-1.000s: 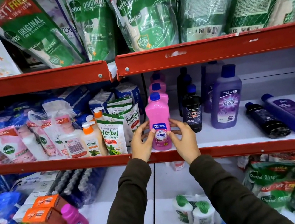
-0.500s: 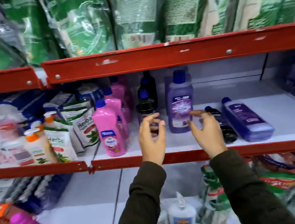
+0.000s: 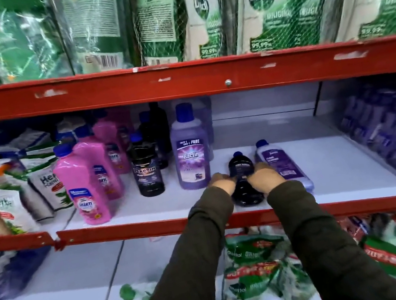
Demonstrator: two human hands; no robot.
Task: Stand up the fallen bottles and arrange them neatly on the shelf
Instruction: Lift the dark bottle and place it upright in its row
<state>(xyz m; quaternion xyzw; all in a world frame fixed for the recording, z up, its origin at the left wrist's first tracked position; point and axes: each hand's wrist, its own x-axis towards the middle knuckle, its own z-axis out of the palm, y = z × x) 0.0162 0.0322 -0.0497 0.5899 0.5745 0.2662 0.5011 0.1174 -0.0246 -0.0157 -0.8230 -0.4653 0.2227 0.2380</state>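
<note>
Between left hand (image 3: pixel 223 185) and right hand (image 3: pixel 265 179), both clasping it, lies the fallen black bottle (image 3: pixel 242 168).

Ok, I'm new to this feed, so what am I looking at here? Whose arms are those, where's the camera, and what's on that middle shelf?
There is no machine: a person works with bare hands, and the single camera sits on their head, looking forward and down. The two dark sleeves coming up from the bottom are their arms.

The left hand and right hand are closed on either side of a black bottle that lies on its side on the white shelf, cap pointing to the back. Beside it, to the right, a lilac bottle also lies flat.

Further left, bottles stand upright: a purple Bactin bottle, a black Bactin bottle and pink bottles. Green Dettol pouches fill the shelf above.
</note>
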